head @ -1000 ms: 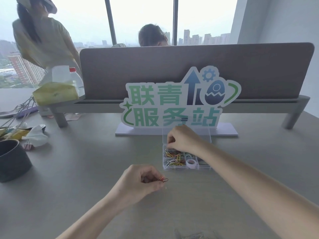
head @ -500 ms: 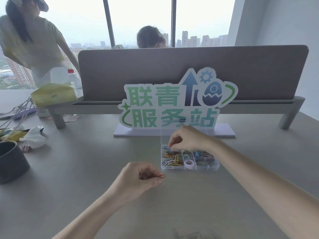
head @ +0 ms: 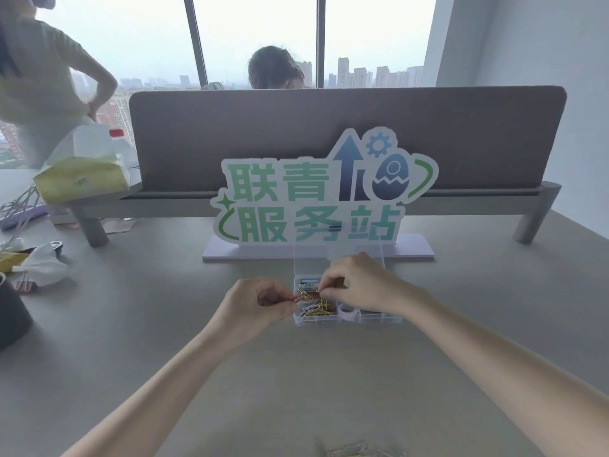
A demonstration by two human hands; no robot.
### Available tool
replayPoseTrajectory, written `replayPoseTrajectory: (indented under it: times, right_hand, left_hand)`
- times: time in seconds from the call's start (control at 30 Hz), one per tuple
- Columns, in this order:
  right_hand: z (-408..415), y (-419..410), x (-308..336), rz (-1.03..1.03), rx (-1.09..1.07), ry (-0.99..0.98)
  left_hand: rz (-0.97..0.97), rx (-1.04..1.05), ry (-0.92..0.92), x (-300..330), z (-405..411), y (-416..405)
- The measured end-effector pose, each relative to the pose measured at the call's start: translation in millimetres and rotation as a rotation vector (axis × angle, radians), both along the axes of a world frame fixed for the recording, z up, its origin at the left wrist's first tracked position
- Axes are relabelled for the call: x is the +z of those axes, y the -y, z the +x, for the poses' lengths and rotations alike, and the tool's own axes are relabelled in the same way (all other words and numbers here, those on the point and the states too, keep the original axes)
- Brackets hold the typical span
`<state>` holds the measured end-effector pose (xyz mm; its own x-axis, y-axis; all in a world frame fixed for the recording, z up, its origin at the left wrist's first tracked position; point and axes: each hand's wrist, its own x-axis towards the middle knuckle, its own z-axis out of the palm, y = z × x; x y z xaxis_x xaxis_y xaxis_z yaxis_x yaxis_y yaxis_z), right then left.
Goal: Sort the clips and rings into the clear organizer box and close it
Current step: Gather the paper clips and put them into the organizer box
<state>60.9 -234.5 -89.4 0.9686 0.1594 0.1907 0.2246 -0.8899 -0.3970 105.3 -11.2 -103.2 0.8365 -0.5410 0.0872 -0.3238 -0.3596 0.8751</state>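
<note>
The clear organizer box (head: 379, 318) stands open on the desk, its transparent lid (head: 339, 255) raised behind it. Its left compartment holds several coloured paper clips (head: 318, 308); a pale ring (head: 348, 312) lies in the middle one. My left hand (head: 257, 308) pinches a red clip (head: 292, 296) right at the box's left rim. My right hand (head: 359, 283) hovers over the left compartment, thumb and forefinger pinched together on something small that I cannot make out. Loose silver clips (head: 356, 451) lie at the near edge of the desk.
A cut-out sign on a white base (head: 316, 252) stands just behind the box, before a grey divider (head: 346, 136). A dark cup (head: 13, 318), crumpled tissue (head: 43, 262) and a tissue pack (head: 82, 176) sit at the left. Two persons are beyond the divider.
My left hand has carried the red clip forward and right, up to the box's left rim. My right hand stayed over the box and dipped toward the left compartment.
</note>
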Motion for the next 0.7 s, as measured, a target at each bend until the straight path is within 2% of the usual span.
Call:
replayPoseTrajectory:
  times: [0.4, 0.57, 0.7]
  right_hand:
    - [-10, 1, -13, -0.024, 0.002, 0.063]
    - [-21, 12, -7, 0.148, -0.099, 0.117]
    - [-30, 23, -6, 0.181, -0.176, 0.147]
  left_hand:
    - [0.073, -0.053, 0.141, 2, 9, 21]
    - [0.173, -0.059, 0.245, 5, 13, 35]
    - [0.241, -0.138, 0.295, 3, 13, 41]
